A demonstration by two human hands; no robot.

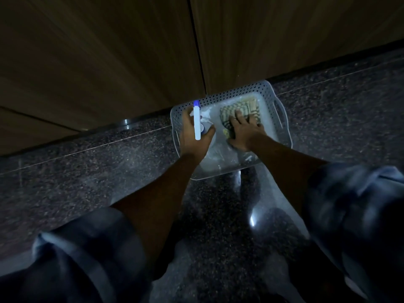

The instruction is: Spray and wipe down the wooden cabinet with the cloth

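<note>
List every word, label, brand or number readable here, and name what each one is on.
No text can be read in this picture.
Spray bottle, held by the left hand: white head, blue nozzle, no label in sight.
Cloth under the right hand: checked pattern only.
Basket and wooden cabinet: no marks show; the picture is dark and blurred.
</note>
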